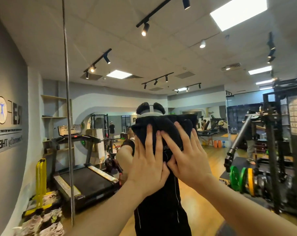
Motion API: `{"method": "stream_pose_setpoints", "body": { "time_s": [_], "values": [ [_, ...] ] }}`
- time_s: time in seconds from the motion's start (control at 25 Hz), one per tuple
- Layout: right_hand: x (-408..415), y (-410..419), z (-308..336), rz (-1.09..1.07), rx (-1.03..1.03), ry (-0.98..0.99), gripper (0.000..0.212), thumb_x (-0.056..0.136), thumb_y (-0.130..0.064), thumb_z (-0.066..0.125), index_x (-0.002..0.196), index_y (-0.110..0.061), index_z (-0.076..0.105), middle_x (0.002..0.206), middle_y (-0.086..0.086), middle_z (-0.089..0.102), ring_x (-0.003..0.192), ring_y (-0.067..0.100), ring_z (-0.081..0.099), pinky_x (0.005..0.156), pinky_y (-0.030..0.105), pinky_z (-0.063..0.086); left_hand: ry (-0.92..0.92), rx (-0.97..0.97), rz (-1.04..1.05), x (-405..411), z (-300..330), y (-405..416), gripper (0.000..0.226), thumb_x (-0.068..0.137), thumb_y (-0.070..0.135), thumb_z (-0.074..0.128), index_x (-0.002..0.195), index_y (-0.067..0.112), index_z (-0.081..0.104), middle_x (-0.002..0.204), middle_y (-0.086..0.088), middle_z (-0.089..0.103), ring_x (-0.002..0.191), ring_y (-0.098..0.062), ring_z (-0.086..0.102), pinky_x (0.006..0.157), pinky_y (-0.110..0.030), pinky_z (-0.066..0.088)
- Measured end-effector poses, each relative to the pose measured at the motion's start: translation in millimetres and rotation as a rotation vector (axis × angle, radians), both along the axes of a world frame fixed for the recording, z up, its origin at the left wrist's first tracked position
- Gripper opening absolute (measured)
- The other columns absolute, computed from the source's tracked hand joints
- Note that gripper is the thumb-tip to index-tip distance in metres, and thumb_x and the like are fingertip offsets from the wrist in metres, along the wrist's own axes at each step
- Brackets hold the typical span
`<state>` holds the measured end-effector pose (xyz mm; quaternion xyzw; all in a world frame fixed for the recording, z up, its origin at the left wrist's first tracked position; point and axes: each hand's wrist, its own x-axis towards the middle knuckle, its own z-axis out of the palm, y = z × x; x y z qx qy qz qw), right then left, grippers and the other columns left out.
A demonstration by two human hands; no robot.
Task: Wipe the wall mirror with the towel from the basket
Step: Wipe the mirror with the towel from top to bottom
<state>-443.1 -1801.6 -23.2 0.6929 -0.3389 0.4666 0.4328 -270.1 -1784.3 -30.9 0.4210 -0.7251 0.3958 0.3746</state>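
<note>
Two bare forearms reach up from the bottom edge, and two hands lie side by side against the glass: the left hand [148, 165] and the right hand [187, 157], each with fingers straight and spread, palms pressing flat rather than curling round anything. Between those palms and the wall mirror [187, 62] sits one dark towel [163, 128], bunched into a thick wad. The fingertips of both hands lie on its lower half, while its upper half rises clear above them; the two thumbs meet just beneath the cloth, near its lower edge. The towel is held flat to the mirror at about head height, and it covers the face of the person reflected there, whose dark clothing with thin white piping shows below the wrists. One vertical seam [67, 116] runs down the glass to the left of the hands. Everything beyond is reflection: one treadmill [83, 169] at lower left, one yellow frame [40, 181] beside it standing over a heap of pale cloth, and one set of wooden wall shelves [56, 108] behind. At right one black weight rack [272, 150] carries three coloured plates on edge, two green and one yellow. Further back, at least three people stand or sit among benches, too small to describe. Several black track-light rails cross the ceiling, with bright panels between them.
</note>
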Motion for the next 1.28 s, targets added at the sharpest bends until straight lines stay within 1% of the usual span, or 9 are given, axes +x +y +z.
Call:
{"method": "stream_pose_setpoints", "body": {
  "time_s": [0.2, 0.32, 0.44, 0.56, 0.72, 0.84, 1.08, 1.2, 1.28],
  "values": [
    [-45.3, -0.5, 76.0, 0.009, -0.007, -0.120, 0.061, 0.108, -0.050, 0.025, 0.161, -0.023, 0.034, 0.166, 0.021, 0.026, 0.153, 0.047, 0.024, 0.124, 0.063, 0.021, 0.004, -0.067, 0.037, -63.4, 86.0, -6.6, 0.083, 0.100, 0.045, 0.035, 0.162, 0.002, 0.000, 0.168, -0.026, -0.012, 0.155, -0.048, 0.003, 0.127, -0.058, 0.006],
    [-25.7, -2.4, 119.4, 0.001, -0.021, -0.140, 0.062, 0.104, -0.046, 0.034, 0.161, -0.022, 0.036, 0.166, 0.022, 0.026, 0.152, 0.050, 0.023, 0.123, 0.064, 0.020, 0.026, -0.117, 0.091, -46.8, 129.3, -8.6, 0.081, 0.099, 0.048, 0.021, 0.162, 0.004, -0.003, 0.168, -0.025, -0.014, 0.157, -0.043, -0.004, 0.128, -0.056, 0.005],
    [3.9, -2.0, 131.4, 0.001, -0.002, -0.178, 0.066, 0.100, -0.044, 0.036, 0.163, -0.025, 0.028, 0.169, 0.021, 0.018, 0.154, 0.050, 0.015, 0.126, 0.063, 0.015, 0.004, -0.175, 0.096, -16.3, 144.0, -6.9, 0.079, 0.100, 0.047, 0.024, 0.163, 0.004, 0.005, 0.169, -0.024, -0.007, 0.156, -0.043, 0.001, 0.128, -0.055, 0.006],
    [18.7, -1.6, 117.4, 0.006, 0.044, -0.124, 0.070, 0.100, -0.046, 0.040, 0.164, -0.029, 0.019, 0.171, 0.018, 0.008, 0.156, 0.048, 0.006, 0.127, 0.060, 0.009, 0.011, -0.175, 0.118, 0.0, 128.1, -3.0, 0.079, 0.099, 0.043, 0.029, 0.163, 0.003, 0.006, 0.169, -0.023, -0.006, 0.157, -0.042, 0.001, 0.127, -0.056, 0.008],
    [8.6, -0.6, 83.7, 0.052, 0.034, 0.000, 0.073, 0.097, -0.042, 0.049, 0.164, -0.028, 0.025, 0.171, 0.018, 0.011, 0.157, 0.047, 0.007, 0.127, 0.059, 0.010, 0.051, -0.153, 0.141, -5.0, 80.3, 0.5, 0.081, 0.099, 0.044, 0.033, 0.161, -0.002, 0.009, 0.168, -0.027, -0.007, 0.156, -0.038, -0.007, 0.127, -0.056, 0.004],
    [-16.9, -2.0, 54.3, 0.099, 0.017, 0.026, 0.071, 0.096, -0.039, 0.052, 0.162, -0.028, 0.030, 0.171, 0.016, 0.016, 0.157, 0.044, 0.012, 0.128, 0.057, 0.013, 0.040, -0.128, 0.138, -26.6, 47.1, -0.3, 0.085, 0.097, 0.046, 0.034, 0.160, -0.005, 0.010, 0.167, -0.029, -0.008, 0.155, -0.047, -0.001, 0.127, -0.053, -0.005],
    [-105.7, -8.9, 10.4, 0.103, -0.021, 0.055, 0.071, 0.092, -0.034, 0.058, 0.160, -0.031, 0.037, 0.170, 0.014, 0.024, 0.155, 0.040, 0.025, 0.127, 0.054, 0.022, 0.028, -0.046, 0.090, -106.8, 2.6, -8.0, 0.090, 0.094, 0.046, 0.043, 0.159, -0.008, 0.012, 0.166, -0.033, -0.006, 0.151, -0.057, 0.010, 0.122, -0.068, 0.014],
    [-161.8, -13.6, 10.9, 0.088, -0.016, 0.071, 0.066, 0.096, -0.036, 0.053, 0.160, -0.030, 0.037, 0.169, 0.015, 0.025, 0.155, 0.041, 0.025, 0.125, 0.056, 0.025, 0.019, -0.051, 0.051, -158.6, 1.2, -13.7, 0.091, 0.091, 0.044, 0.045, 0.159, -0.007, 0.013, 0.166, -0.034, -0.003, 0.149, -0.057, 0.011, 0.125, -0.062, 0.009],
    [-196.1, -15.5, 18.8, 0.069, -0.015, 0.077, 0.064, 0.098, -0.036, 0.048, 0.160, -0.030, 0.036, 0.169, 0.015, 0.025, 0.155, 0.041, 0.026, 0.126, 0.056, 0.024, 0.035, -0.060, 0.020, -193.9, 10.1, -14.1, 0.088, 0.090, 0.043, 0.043, 0.157, -0.008, 0.018, 0.165, -0.035, 0.002, 0.146, -0.060, 0.017, 0.122, -0.063, 0.018]
  ]
}}
